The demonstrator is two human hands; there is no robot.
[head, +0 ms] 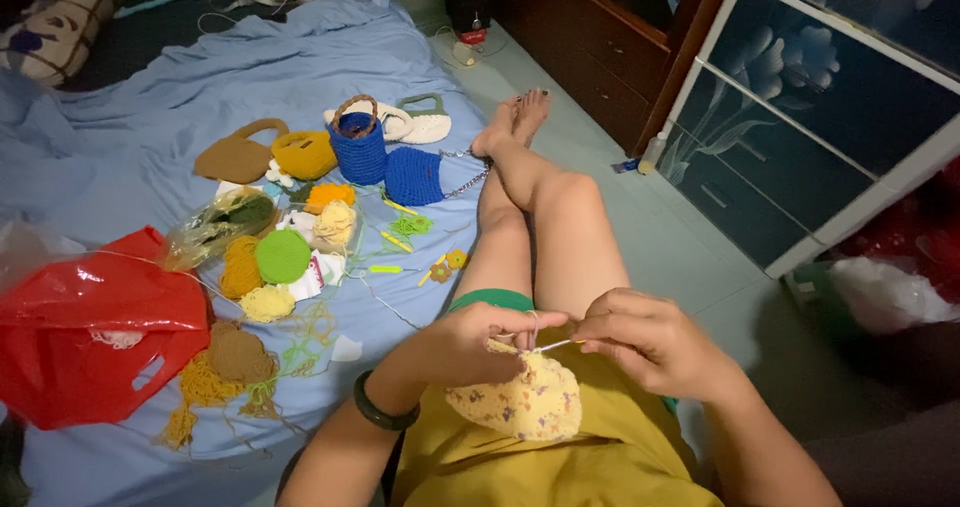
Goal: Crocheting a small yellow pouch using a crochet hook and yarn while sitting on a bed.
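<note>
1. Yarn piece [520, 399], yellow and speckled, rests on the lap, pinched at its top edge by the left hand [470, 345].
2. Right hand [645, 342] has fingers closed on a thin hook [556, 345].
3. Keeping the strand taut and stitches even would likely serve well.
4. Yarn balls [282, 257] lie well apart on the bed [130, 117].

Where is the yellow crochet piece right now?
In the head view, the yellow crochet piece sits low centre on the lap, pinched by the left hand, beside the right hand.
</note>
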